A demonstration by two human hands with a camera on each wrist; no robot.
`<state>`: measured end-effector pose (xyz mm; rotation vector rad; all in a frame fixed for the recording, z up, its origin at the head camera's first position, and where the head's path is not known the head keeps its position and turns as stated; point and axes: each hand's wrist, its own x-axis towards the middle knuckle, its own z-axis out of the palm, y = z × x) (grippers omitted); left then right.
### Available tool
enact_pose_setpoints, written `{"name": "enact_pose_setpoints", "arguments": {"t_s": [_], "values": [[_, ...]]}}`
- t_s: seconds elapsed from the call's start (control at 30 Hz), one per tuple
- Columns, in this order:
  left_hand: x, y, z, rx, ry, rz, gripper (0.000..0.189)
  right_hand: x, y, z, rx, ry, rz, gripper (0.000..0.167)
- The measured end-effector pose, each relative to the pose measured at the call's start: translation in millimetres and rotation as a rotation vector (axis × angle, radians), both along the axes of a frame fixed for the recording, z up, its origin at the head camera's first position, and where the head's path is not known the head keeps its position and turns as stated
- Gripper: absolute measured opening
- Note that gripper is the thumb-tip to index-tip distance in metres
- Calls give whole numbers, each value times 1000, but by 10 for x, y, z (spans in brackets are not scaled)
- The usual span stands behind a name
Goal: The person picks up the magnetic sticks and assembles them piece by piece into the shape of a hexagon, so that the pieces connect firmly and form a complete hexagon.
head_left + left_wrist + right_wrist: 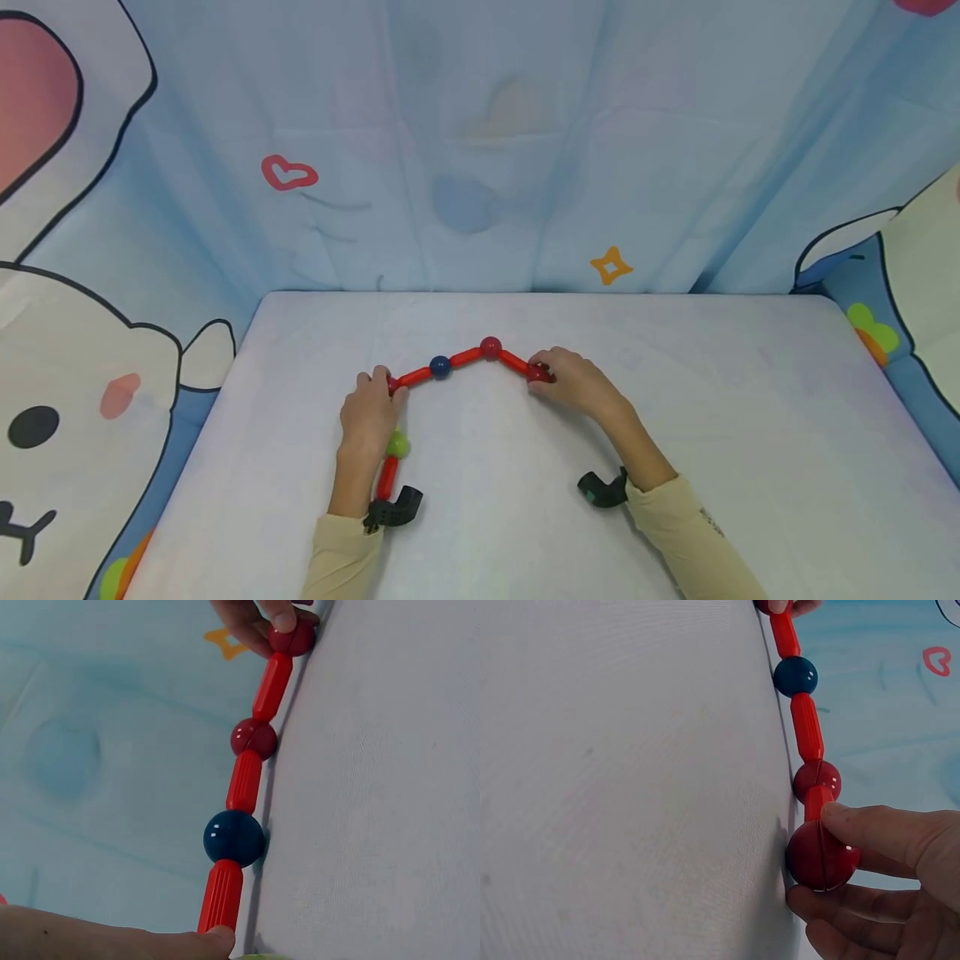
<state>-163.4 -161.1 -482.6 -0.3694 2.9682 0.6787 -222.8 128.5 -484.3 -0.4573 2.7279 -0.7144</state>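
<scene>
A chain of red rods and coloured balls lies bent across the white table. Its dark blue ball (440, 367) and middle red ball (491, 347) sit between my hands, joined by a red rod (466, 357). My left hand (372, 414) grips a red ball (392, 385) at the chain's left bend, mostly covered by the fingers. Below that hand, a green ball (397, 444) and another red rod (387, 478) lead toward me. At the right end, my right hand (573, 381) holds a red ball (823, 855) between thumb and fingers.
The white table (720, 417) spreads out around the chain. A blue printed curtain (465, 150) hangs along its back edge. Dark wrist mounts (401, 507) hang from both wrists, the left one near the lower red rod.
</scene>
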Motion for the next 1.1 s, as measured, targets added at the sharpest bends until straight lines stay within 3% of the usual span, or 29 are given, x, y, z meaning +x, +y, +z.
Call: {"name": "enact_pose_setpoints", "arguments": {"t_s": [0.3, 0.53, 0.83, 0.93, 1.1], "values": [[-15, 35, -18, -41, 25, -9, 36, 23, 1, 29, 0, -2, 14, 37], [-19, 53, -55, -19, 61, 20, 35, 58, -9, 76, -22, -16, 78, 30], [-28, 66, -61, 10, 48, 54, 36, 106, -75, 111, 8, -45, 80, 29], [-28, 58, -55, 27, 52, 44, 37, 115, -96, 122, 14, -65, 79, 29], [-17, 37, -23, 77, 68, -29, 41, 126, -110, 127, 25, -83, 83, 30]]}}
